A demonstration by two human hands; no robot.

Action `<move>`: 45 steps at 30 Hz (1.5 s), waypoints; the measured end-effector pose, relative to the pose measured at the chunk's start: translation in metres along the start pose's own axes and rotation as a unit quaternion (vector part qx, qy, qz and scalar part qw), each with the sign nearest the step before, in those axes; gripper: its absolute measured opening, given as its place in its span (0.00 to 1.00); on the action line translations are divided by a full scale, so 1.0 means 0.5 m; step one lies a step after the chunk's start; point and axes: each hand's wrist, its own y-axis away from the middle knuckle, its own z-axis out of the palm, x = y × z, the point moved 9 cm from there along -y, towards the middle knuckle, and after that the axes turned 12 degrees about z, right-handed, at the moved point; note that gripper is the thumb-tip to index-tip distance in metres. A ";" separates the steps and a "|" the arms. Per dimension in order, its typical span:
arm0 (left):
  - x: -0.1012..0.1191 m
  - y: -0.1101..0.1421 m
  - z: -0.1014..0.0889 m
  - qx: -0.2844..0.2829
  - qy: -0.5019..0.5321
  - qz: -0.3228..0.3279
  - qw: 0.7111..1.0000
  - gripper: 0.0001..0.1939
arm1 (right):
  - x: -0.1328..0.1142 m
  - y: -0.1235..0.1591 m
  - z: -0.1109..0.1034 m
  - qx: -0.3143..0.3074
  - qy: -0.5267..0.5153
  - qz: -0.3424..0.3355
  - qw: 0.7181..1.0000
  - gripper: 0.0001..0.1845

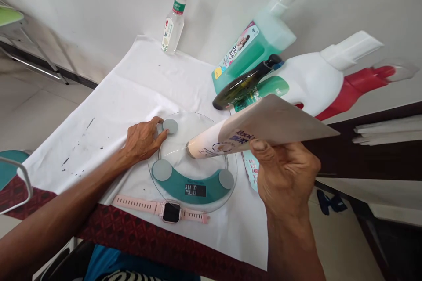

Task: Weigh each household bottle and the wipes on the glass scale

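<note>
A round glass bathroom scale lies on the white cloth, with grey pads, a green curved band and a lit display whose digits are hard to read. At its left rim, my left hand grips the edge beside a grey pad, thumb on top. My right hand is closed round the flat end of a tall pale squeeze tube marked Rejoice. Its cap end points down at the glass; I cannot tell for sure whether it touches. A pink smartwatch lies along the scale's near edge.
Along the wall stand a clear bottle, a green liquid bottle, a dark pump bottle, a white bottle and a red one. A pale patterned packet lies right of the scale.
</note>
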 end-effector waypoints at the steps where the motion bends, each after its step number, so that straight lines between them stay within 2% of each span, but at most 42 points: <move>1: 0.000 0.000 0.000 0.001 -0.002 0.000 1.000 0.26 | 0.006 0.009 0.002 -0.022 -0.021 0.002 1.000 0.17; 3: -0.001 0.000 -0.001 0.003 -0.007 -0.001 1.000 0.26 | 0.024 0.031 -0.006 -0.039 -0.052 0.009 0.998 0.22; 4: -0.002 0.000 -0.001 0.004 -0.009 -0.002 1.000 0.26 | 0.038 0.042 -0.020 -0.019 -0.052 0.018 0.998 0.24; 8: -0.002 -0.002 -0.002 0.008 -0.016 -0.004 1.000 0.25 | 0.133 0.111 -0.106 0.141 -0.005 0.087 0.986 0.18; 10: -0.002 -0.003 -0.002 0.009 -0.019 -0.005 1.000 0.25 | 0.195 0.153 -0.139 0.196 0.001 0.132 0.972 0.19; 13: 0.000 -0.004 -0.006 0.015 -0.025 -0.006 1.000 0.24 | 0.284 0.203 -0.154 0.207 -0.028 0.203 0.957 0.23; 15: 0.002 -0.004 -0.008 0.017 -0.028 -0.006 0.999 0.24 | 0.321 0.222 -0.152 0.199 -0.039 0.236 0.951 0.24; 18: 0.003 -0.005 -0.010 0.018 -0.034 -0.010 0.999 0.23 | 0.338 0.230 -0.148 0.193 -0.036 0.248 0.949 0.24; 28: 0.003 -0.007 -0.008 0.009 -0.038 -0.015 0.999 0.24 | 0.336 0.226 -0.145 0.195 -0.023 0.255 0.947 0.22; 32: 0.005 -0.006 -0.010 0.014 -0.042 -0.010 0.999 0.24 | 0.316 0.229 -0.150 0.200 -0.008 0.246 0.948 0.21; 34: 0.004 -0.005 -0.010 0.008 -0.043 -0.013 0.999 0.25 | 0.275 0.220 -0.154 0.205 0.022 0.226 0.952 0.19; 36: 0.004 -0.004 -0.010 0.000 -0.043 -0.019 0.999 0.26 | 0.214 0.197 -0.143 0.193 0.043 0.186 0.962 0.14; 37: 0.003 -0.004 -0.011 -0.003 -0.043 -0.021 0.999 0.27 | 0.178 0.180 -0.127 0.172 0.039 0.160 0.971 0.13; 38: 0.003 -0.004 -0.011 -0.003 -0.042 -0.021 0.999 0.27 | 0.142 0.161 -0.104 0.141 0.025 0.131 0.981 0.18; 40: 0.003 -0.004 -0.013 -0.001 -0.039 -0.018 0.999 0.28 | 0.073 0.122 -0.048 0.067 -0.017 0.077 0.995 0.32; 42: 0.003 -0.005 -0.013 0.000 -0.036 -0.013 0.999 0.28 | 0.024 0.090 0.006 0.011 -0.048 0.049 0.998 0.40; 43: 0.003 -0.004 -0.013 0.000 -0.035 -0.012 0.999 0.29 | 0.009 0.077 0.026 -0.001 -0.062 0.045 0.997 0.38; 45: 0.002 -0.003 -0.011 -0.002 -0.032 -0.011 0.999 0.29 | -0.003 0.055 0.051 -0.004 -0.084 0.048 0.995 0.26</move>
